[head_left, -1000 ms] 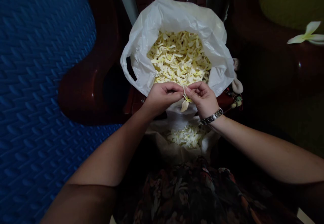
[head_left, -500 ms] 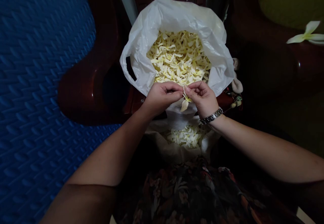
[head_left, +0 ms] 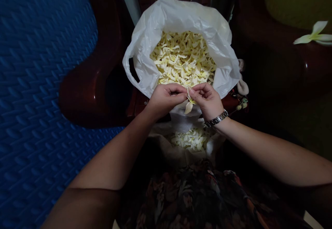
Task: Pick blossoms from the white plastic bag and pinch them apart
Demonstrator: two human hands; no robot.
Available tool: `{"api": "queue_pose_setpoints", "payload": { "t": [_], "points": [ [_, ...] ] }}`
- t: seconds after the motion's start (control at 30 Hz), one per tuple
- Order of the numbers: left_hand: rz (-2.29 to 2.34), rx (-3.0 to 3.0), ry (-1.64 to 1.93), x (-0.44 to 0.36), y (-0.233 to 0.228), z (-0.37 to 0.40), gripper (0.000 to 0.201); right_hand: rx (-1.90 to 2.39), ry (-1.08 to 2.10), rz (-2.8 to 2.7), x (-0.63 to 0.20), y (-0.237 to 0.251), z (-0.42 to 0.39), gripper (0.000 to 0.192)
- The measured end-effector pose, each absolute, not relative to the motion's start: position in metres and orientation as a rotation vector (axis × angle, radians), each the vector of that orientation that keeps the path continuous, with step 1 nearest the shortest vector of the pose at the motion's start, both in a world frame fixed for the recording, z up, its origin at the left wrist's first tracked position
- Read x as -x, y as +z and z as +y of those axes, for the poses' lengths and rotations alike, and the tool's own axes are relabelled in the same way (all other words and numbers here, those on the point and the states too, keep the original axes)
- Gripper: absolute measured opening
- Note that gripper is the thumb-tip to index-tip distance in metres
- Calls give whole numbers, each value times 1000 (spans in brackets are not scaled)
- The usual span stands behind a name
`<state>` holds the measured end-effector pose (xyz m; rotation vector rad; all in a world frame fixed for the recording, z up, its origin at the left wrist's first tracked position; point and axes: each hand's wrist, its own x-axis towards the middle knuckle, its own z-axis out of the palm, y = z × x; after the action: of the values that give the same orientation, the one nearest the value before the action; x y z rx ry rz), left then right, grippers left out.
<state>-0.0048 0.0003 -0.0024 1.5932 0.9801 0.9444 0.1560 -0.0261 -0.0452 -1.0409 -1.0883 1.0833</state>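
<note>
Flower [head_left: 189, 105] pinched between both hands [head_left: 187, 98], just before a white plastic bag [head_left: 145, 49] full of pale petals [head_left: 183, 59].

We see a plastic bag [head_left: 166, 18] of petals [head_left: 183, 59] on the chair [head_left: 85, 84] ahead; our left hand [head_left: 164, 99] and right hand [head_left: 207, 101] meet at its near rim, a flower [head_left: 188, 106] between them. Nearer, on our lap, lies a smaller petal heap [head_left: 190, 140]. A foam mat [head_left: 33, 84] lies left.

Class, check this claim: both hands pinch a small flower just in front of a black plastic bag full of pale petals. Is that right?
Not quite. In the head view the plastic bag is white, not black. The rest holds: the left hand and right hand pinch a small flower just in front of it, and it holds pale petals.
</note>
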Motion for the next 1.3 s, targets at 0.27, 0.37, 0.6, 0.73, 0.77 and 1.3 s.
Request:
{"api": "queue_pose_setpoints", "payload": {
  "t": [0.27,0.37,0.6,0.73,0.77,1.3],
  "points": [
    [1024,-1381,928,2,-5,-1,12,1031,972,-1182,-151,-41,-32,44],
    [1021,-1343,933,1,-4,-1,14,1018,940,-1242,-152,-40,-34,39],
    [1070,-1612,1105,5,-2,-1,7,1038,805,-1331,-155,-40,-39,37],
    [1019,-1978,1280,7,-4,-1,11,1085,590,-1449,-157,-38,-37,22],
    [1005,-2051,1305,7,-5,-1,12,1098,552,-1489,-158,-38,-36,21],
    [1093,-2090,1285,9,-7,0,21,1197,906,-1181,-168,-55,-14,49]
  ]
}}
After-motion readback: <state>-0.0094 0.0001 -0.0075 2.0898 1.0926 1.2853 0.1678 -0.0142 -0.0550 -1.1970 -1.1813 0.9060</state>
